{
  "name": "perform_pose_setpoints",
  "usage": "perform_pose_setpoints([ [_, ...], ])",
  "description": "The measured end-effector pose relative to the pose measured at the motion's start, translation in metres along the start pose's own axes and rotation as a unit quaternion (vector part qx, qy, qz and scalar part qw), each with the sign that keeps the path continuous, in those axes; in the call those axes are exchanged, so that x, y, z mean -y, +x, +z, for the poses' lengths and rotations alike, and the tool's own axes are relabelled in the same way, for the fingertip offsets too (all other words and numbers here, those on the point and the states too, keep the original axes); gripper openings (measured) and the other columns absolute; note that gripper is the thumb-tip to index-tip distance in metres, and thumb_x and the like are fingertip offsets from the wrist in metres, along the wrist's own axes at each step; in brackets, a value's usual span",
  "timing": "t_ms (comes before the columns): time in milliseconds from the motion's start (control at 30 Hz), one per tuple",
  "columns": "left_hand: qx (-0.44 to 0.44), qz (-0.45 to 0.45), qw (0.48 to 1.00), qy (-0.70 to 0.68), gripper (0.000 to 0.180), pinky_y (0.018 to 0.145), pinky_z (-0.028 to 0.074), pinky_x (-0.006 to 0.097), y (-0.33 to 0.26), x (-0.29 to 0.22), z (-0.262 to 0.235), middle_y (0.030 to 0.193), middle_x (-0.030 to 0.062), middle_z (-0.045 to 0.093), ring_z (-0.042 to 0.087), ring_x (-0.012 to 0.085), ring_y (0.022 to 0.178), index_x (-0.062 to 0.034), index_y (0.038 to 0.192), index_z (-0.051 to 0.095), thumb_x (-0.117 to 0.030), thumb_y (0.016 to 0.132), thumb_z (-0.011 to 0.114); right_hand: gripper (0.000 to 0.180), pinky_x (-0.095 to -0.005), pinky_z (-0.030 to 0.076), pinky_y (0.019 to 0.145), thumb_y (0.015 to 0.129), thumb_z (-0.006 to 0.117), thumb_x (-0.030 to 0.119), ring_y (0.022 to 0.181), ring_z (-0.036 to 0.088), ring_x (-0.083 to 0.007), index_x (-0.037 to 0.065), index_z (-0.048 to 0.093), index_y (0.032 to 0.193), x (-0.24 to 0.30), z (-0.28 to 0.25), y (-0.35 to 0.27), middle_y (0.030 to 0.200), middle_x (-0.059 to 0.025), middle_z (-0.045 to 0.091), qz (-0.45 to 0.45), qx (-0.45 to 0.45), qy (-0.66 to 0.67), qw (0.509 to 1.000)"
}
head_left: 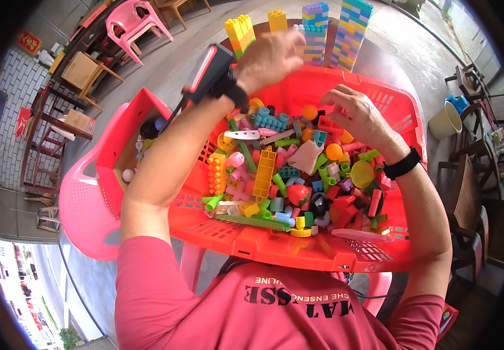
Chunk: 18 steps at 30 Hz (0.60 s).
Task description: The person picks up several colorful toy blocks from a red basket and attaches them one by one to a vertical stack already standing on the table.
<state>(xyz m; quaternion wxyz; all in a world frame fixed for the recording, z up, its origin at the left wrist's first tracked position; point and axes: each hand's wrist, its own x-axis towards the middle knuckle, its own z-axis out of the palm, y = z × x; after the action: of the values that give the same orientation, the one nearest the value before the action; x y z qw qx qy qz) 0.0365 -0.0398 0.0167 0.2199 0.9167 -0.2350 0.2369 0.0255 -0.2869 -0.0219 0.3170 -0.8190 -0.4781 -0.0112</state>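
Red plastic forms the basket [345,251] that fills the centre of the frame, and we find it heaped with loose toy building blocks [290,175] in yellow, green, pink, blue and orange. We note the left hand [269,58] raised above the basket's far rim, upper centre of the frame, back toward the camera; its fingers curl away from view, so we cannot tell how far it is closed or whether it holds anything. A black strap carrying a red-edged device [211,73] sits at that wrist. We record the right hand [360,116] lower, over the far right part of the heap, fingers bent and pinched together at the blocks near an orange ball [309,112]; what it grips is not clear. A black band [402,165] circles that wrist.

Beyond the basket, at the top of the frame, four stacked block towers [313,29] stand on a dark round worktop [380,55]. Pink plastic chairs [88,204] appear at left and upper left, on a grey concrete floor [170,64]. A red box [125,140] adjoins the basket at left.
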Motion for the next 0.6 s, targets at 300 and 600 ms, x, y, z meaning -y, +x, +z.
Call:
perform_pose_setpoints([
  [300,0.26,0.049,0.956,0.125,0.03,0.075,0.052,0.046,-0.085,-0.002,0.028,0.094,0.014,0.059,0.062,0.0358,0.091,-0.0057,0.098,0.059,-0.011,0.07,0.069,0.045,-0.0413,0.046,0.093,0.076,0.061,0.001,0.108,0.055,-0.0312,0.014,0.059,0.119,0.0,0.034,-0.008,0.116,-0.008,0.057,-0.04,0.109,-0.077,0.99],
  [600,0.236,0.05,0.953,0.182,0.025,0.075,0.054,0.041,-0.09,0.01,0.042,0.095,0.0126,0.059,0.062,0.0298,0.093,-0.0094,0.093,0.062,-0.007,0.07,0.069,0.03,-0.0442,0.05,0.082,0.083,0.055,0.009,0.098,0.061,-0.0319,0.017,0.065,0.109,0.0,0.034,-0.013,0.107,-0.0096,0.059,0.052,0.204,-0.198,0.957],
])
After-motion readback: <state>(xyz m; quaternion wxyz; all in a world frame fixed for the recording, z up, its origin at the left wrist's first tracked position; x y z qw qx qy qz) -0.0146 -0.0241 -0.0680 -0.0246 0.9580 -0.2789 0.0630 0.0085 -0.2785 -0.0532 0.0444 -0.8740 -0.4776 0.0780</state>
